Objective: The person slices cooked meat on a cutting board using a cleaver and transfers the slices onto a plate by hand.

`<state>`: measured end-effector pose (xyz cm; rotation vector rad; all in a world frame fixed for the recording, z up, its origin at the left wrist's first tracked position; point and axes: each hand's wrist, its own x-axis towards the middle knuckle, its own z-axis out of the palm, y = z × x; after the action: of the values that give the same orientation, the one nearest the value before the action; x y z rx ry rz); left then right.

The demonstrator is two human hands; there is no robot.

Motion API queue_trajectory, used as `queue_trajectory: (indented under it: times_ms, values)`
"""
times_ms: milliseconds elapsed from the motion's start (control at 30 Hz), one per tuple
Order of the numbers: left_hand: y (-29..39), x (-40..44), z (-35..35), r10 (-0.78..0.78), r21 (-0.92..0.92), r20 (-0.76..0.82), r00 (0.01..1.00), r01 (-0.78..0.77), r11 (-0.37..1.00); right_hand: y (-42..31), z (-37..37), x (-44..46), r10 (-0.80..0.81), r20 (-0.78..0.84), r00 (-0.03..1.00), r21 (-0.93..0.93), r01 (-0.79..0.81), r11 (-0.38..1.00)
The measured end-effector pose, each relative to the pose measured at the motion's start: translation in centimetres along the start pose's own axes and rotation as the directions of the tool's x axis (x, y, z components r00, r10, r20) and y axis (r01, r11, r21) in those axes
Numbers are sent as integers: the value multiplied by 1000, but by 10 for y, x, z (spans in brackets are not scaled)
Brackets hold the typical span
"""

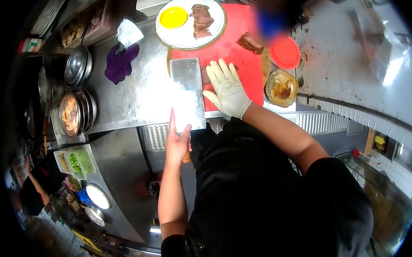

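Note:
My left hand (177, 146), bare, is wrapped round the wooden handle of a cleaver (186, 90), its index finger stretched along the wide steel blade. The blade points away from me, beside the left edge of a red cutting board (238, 23). On the board my right hand (227, 91), in a pale glove, lies palm down with fingers extended. A piece of meat (205, 77) shows partly from under that hand. Farther back on the board is another browned chunk of meat (250, 43). Sliced meat (202, 20) sits on a white plate (190, 40) beside a yellow dish (173, 17).
Left on the steel counter (151, 80) lie a purple cloth (120, 63) and a white paper (129, 33). Metal bowls (77, 66) stand at its edge. A red round lid (284, 53) and a small brown-stained bowl (281, 88) are at right. Another person (36, 191) is far left.

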<state>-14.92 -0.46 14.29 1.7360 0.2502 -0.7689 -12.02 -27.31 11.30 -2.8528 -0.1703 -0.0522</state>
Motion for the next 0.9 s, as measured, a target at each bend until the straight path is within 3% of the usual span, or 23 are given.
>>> queue_trajectory:
  times_ms: [167, 267, 467, 667, 900]
  values:
    - [-4, 7, -1, -57, 4, 48, 997, 57, 998, -14, 1, 10, 43, 134, 990, -254, -8, 967]
    - [-7, 0, -6, -82, 72, 60, 995, 78, 994, -17, 0, 12, 63, 160, 985, -285, -15, 958]
    - [1, 5, -2, -30, 64, 59, 998, 26, 998, -15, 9, 11, 61, 109, 992, -138, -46, 989]
    - [4, 4, -5, -91, 69, 89, 992, 85, 994, -13, 11, 9, 43, 77, 996, -111, -34, 993]
    - [-1, 14, 0, -31, 33, 85, 996, 28, 999, -15, 9, 11, 40, 75, 996, -86, -33, 996]
